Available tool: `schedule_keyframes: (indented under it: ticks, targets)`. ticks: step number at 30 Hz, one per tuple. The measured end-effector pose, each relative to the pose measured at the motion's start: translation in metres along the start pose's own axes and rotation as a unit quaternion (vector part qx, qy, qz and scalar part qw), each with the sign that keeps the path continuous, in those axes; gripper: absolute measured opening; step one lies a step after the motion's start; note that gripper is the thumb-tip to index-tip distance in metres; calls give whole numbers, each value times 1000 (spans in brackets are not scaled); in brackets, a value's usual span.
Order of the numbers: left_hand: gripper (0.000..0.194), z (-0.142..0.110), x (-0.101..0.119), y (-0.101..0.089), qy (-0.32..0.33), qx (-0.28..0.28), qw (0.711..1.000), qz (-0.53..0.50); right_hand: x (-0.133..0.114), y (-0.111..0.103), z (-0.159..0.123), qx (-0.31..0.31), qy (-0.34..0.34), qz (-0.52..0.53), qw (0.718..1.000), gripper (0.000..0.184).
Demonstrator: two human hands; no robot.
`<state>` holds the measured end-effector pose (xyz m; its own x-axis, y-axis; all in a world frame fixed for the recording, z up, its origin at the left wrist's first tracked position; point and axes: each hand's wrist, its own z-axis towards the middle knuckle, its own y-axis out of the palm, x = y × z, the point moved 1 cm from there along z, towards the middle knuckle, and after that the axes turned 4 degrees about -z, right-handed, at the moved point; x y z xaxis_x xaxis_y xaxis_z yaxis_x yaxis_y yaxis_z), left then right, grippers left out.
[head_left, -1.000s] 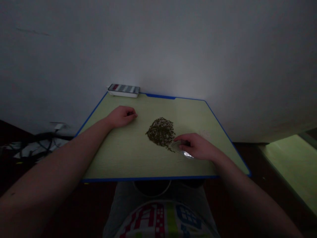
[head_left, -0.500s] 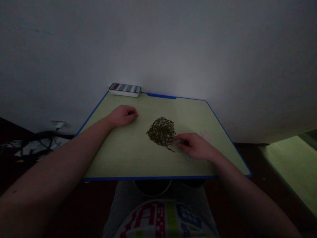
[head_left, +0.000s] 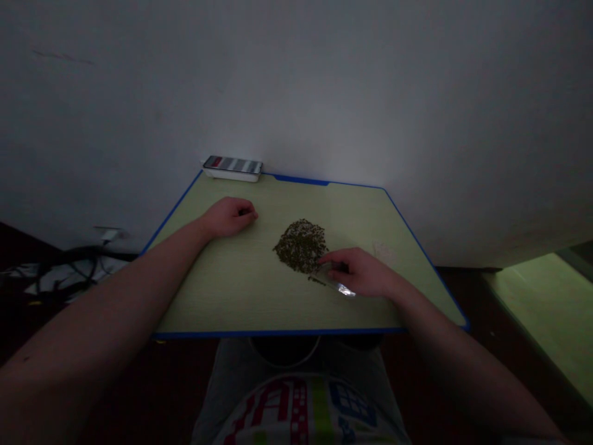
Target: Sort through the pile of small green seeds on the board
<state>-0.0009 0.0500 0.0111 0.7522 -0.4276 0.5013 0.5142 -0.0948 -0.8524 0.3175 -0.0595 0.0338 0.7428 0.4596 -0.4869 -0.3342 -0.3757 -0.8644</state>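
A pile of small dark green, bean-like grains (head_left: pixel 299 244) with whitish bits among them lies mid-table. My right hand (head_left: pixel 364 271) is at its near right edge, index finger and thumb brought close together. Under and between these fingers runs a clear, shiny piece of plastic (head_left: pixel 343 288); its exact kind is hard to make out in the dim light. My left hand (head_left: pixel 230 216) rests on the table left of the pile, fingers curled in, with nothing visible in them. A few grains lie in a short line below the pile.
The table (head_left: pixel 259 303) is pale with a blue edge and stands against a wall. A phone-like panel on a white box (head_left: pixel 233 169) sits at the back left corner. A patch of pale grains (head_left: pixel 383 252) lies right of the pile. Cables (head_left: pixel 88 256) run on the left.
My right hand has shifted slightly left, and the plastic beneath it has tilted, now catching bright light. My left hand stays where it was.
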Motion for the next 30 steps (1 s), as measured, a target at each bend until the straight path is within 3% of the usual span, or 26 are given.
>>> schedule_keyframes:
  ticks: [13,20,25,30]
  targets:
    - [36,1,-4,2,11,1,1000,3,-6,2,6,23,-8,16,1000,30]
    - [37,0,-2,1,6,0,1000,5,-18,0,12,-5,-25,-9,1000,25]
    - [36,0,0,0,1,-2,1000,6,-29,6,6,-17,-28,-4,999,24]
    - [35,1,-2,1,7,0,1000,7,-39,14,-5,13,-5,-8,1000,19]
